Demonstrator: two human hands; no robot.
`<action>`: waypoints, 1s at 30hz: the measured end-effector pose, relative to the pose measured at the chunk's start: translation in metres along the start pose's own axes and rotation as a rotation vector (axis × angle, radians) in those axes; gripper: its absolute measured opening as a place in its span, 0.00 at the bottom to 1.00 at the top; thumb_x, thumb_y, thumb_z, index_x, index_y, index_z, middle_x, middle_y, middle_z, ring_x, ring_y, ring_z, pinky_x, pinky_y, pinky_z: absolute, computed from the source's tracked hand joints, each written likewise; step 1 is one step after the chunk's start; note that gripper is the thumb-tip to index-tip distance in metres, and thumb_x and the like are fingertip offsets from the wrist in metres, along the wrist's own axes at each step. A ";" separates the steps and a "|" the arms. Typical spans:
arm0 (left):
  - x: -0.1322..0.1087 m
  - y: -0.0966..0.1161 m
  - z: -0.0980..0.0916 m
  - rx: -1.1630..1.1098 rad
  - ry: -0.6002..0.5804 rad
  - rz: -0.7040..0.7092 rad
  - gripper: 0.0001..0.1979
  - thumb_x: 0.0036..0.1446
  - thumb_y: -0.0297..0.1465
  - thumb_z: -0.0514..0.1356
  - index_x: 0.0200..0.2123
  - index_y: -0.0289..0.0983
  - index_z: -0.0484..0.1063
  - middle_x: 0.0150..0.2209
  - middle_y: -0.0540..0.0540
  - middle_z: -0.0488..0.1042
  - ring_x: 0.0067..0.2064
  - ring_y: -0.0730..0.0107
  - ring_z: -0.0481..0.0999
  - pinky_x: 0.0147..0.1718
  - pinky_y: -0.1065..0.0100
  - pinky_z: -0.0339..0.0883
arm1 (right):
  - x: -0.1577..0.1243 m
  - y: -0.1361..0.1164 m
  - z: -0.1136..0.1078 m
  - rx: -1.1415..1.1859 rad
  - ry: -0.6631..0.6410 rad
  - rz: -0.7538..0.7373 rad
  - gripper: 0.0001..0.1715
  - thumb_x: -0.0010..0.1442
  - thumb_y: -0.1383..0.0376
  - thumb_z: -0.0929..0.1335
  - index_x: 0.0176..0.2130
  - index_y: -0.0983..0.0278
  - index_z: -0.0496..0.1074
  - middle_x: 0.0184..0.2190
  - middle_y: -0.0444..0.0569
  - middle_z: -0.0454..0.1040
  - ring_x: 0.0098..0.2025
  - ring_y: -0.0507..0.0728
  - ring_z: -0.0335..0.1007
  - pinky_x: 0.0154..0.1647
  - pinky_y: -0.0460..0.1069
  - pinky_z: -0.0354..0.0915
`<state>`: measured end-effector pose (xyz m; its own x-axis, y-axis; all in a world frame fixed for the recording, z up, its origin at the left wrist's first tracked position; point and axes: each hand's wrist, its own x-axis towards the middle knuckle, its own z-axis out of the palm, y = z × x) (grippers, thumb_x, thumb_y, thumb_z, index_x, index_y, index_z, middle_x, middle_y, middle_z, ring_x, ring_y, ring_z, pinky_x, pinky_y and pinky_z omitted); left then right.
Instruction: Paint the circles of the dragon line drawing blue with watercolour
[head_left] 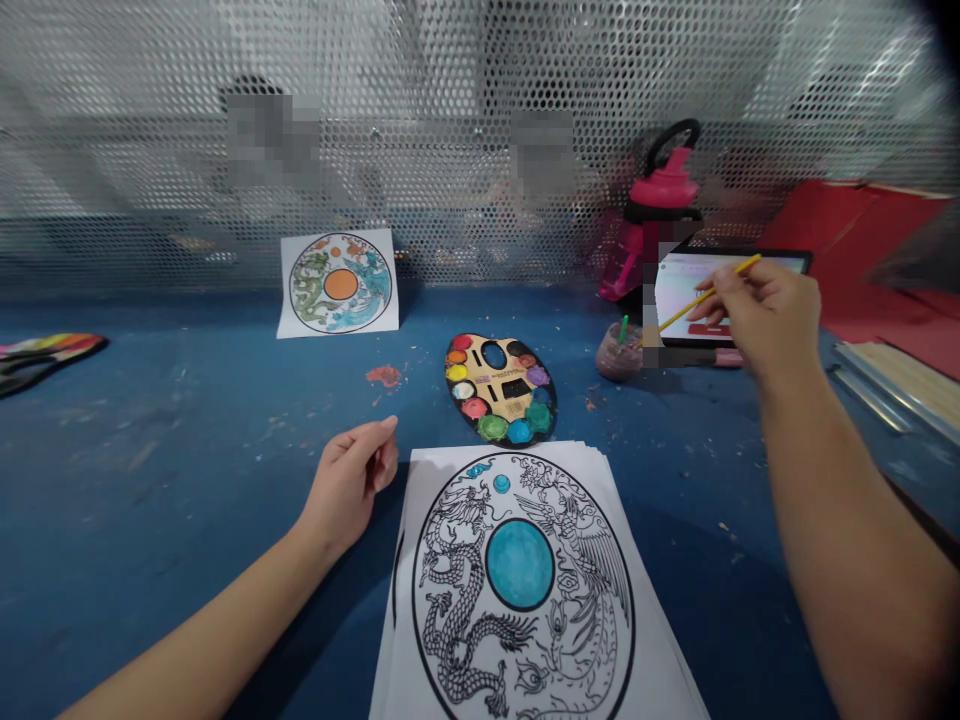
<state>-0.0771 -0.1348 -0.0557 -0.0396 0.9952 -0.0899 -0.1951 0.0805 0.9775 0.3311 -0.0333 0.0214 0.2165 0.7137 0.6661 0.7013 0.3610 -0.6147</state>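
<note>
Between the thumb and fingers of my right hand is a slim yellow paintbrush, slanting down to the left. Its lower end reaches a small jar of cloudy water, where a green stick stands; blurred blocks partly cover that spot. My left hand rests on the table, fingers curled and thumb laid over them, nothing visible inside. Just right of it lies a stack of paper topped by a dragon-and-phoenix line drawing. The drawing's central circle is painted turquoise. Beyond the stack sits an oval paint palette with several colours.
A coloured version of the drawing leans against the perforated metal screen. At the right are a pink water bottle, a tablet, red folders and clear rulers. Dried paint marks the blue table.
</note>
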 end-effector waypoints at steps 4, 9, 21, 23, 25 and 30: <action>0.001 0.000 0.000 0.001 -0.004 -0.004 0.23 0.59 0.34 0.57 0.13 0.35 0.59 0.11 0.54 0.54 0.15 0.79 0.52 0.17 0.71 0.44 | 0.000 -0.001 -0.002 -0.060 0.014 -0.019 0.08 0.58 0.66 0.65 0.32 0.66 0.73 0.17 0.45 0.70 0.17 0.49 0.68 0.16 0.42 0.62; 0.002 0.000 0.000 0.003 -0.007 -0.008 0.23 0.59 0.34 0.56 0.13 0.35 0.59 0.11 0.54 0.54 0.15 0.79 0.52 0.17 0.71 0.45 | 0.000 0.001 0.000 -0.057 0.003 -0.031 0.09 0.59 0.65 0.65 0.32 0.66 0.73 0.17 0.45 0.71 0.16 0.48 0.67 0.16 0.42 0.61; 0.000 0.000 0.000 0.035 -0.006 0.003 0.23 0.59 0.35 0.55 0.13 0.36 0.58 0.11 0.54 0.53 0.15 0.79 0.51 0.17 0.72 0.46 | 0.001 -0.002 -0.001 -0.007 0.055 0.012 0.08 0.59 0.66 0.65 0.32 0.66 0.74 0.17 0.45 0.71 0.17 0.49 0.68 0.16 0.42 0.62; 0.000 0.001 0.000 0.053 -0.006 0.006 0.22 0.59 0.35 0.55 0.14 0.36 0.58 0.11 0.54 0.53 0.15 0.79 0.51 0.17 0.72 0.46 | 0.000 -0.002 -0.001 -0.058 0.042 -0.013 0.08 0.59 0.66 0.65 0.31 0.66 0.74 0.17 0.45 0.71 0.16 0.48 0.66 0.16 0.42 0.61; 0.000 0.001 0.000 0.074 -0.005 0.010 0.22 0.59 0.36 0.55 0.14 0.37 0.58 0.11 0.54 0.53 0.15 0.78 0.51 0.17 0.72 0.47 | -0.001 -0.003 0.000 -0.079 0.027 -0.033 0.08 0.59 0.66 0.65 0.32 0.66 0.73 0.17 0.44 0.71 0.16 0.48 0.66 0.16 0.42 0.61; -0.001 0.002 0.002 0.141 -0.002 0.031 0.22 0.58 0.37 0.54 0.14 0.38 0.56 0.11 0.54 0.52 0.15 0.77 0.51 0.17 0.71 0.48 | -0.001 -0.004 0.000 -0.065 0.050 -0.038 0.09 0.59 0.65 0.65 0.32 0.65 0.73 0.18 0.44 0.71 0.16 0.49 0.67 0.16 0.42 0.62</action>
<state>-0.0758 -0.1351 -0.0530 -0.0412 0.9974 -0.0589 -0.0543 0.0567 0.9969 0.3275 -0.0357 0.0229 0.2220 0.6687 0.7096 0.7516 0.3463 -0.5615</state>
